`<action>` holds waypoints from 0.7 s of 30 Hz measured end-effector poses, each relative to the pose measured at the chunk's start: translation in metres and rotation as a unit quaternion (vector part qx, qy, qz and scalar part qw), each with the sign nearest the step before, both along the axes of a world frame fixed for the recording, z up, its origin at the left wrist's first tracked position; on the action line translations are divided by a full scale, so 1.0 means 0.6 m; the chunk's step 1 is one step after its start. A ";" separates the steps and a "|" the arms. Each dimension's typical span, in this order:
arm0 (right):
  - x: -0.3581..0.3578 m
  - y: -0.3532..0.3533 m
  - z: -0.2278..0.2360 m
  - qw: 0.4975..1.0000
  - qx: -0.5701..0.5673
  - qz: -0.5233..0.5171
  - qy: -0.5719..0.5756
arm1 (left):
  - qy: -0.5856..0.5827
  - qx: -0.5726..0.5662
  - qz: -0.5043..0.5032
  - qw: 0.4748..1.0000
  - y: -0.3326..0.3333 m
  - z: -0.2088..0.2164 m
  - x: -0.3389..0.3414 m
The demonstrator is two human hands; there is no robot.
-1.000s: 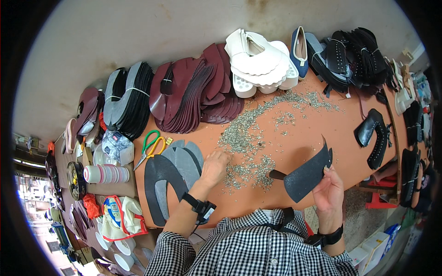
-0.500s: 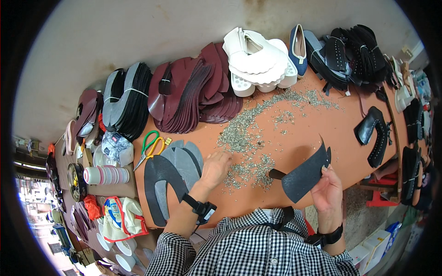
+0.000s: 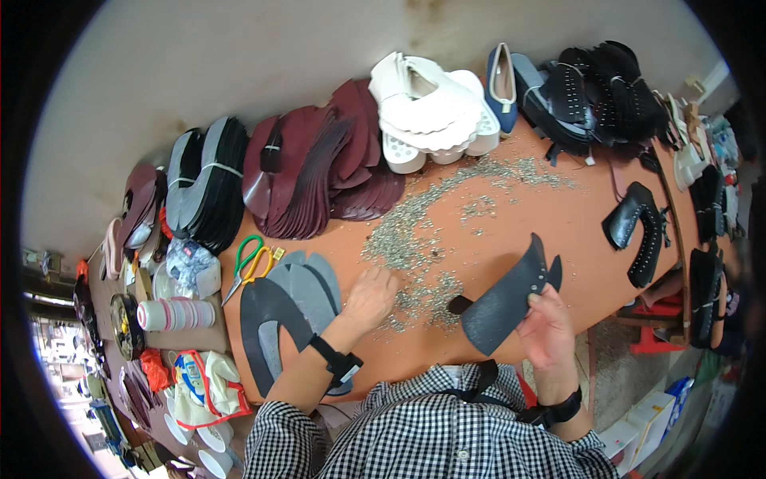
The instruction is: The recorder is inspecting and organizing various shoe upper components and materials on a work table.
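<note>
In my right hand (image 3: 547,326) is a black shoe-upper piece (image 3: 503,310), pinched at its edge and held tilted above the table. Small studs or holes show along the piece near my thumb. My left hand (image 3: 370,298) rests at the near side of a scatter of small silvery metal studs (image 3: 405,231), fingers curled down and together. Whatever those fingertips hold, if anything, is too small to make out. Beside my left wrist lie loose grey and black upper pieces (image 3: 257,302), partly overlapping.
Green-and-yellow-handled scissors (image 3: 259,254) lie left of the studs. Along the wall stand tied grey-black uppers (image 3: 209,188), maroon pieces (image 3: 299,172), white pieces (image 3: 435,104), a blue shoe (image 3: 503,88) and black studded bundles (image 3: 590,100). A finished-looking black studded upper (image 3: 638,231) lies right.
The black upper piece has turned in my right hand, showing more of its pointed end and studded edge. My left hand remains by the studs. The whole view has shifted slightly.
</note>
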State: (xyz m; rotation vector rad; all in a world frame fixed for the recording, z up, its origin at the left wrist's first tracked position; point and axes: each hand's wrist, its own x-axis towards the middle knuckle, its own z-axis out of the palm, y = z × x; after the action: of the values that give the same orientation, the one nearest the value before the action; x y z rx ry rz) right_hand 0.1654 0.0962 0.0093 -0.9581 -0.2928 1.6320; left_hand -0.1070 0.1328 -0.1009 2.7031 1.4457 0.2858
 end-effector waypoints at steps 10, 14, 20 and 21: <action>-0.024 -0.007 0.002 0.999 -0.003 0.028 -0.024 | -0.441 -0.112 0.086 0.886 -0.027 0.136 0.102; -0.039 -0.007 0.009 0.999 0.020 0.042 -0.025 | -0.487 -0.081 -0.027 0.869 -0.028 0.169 0.149; -0.041 -0.015 0.013 0.999 0.010 0.046 -0.006 | -0.480 -0.068 -0.039 0.874 -0.029 0.163 0.165; -0.041 -0.016 0.011 0.999 0.008 0.046 -0.003 | -0.491 -0.074 -0.030 0.868 -0.029 0.162 0.166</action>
State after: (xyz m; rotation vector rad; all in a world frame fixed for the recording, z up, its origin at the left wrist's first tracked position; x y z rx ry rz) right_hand 0.1406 0.0865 0.0159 -0.9494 -0.3580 1.7093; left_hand -0.0074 0.1156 -0.0039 1.9081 0.9759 1.2460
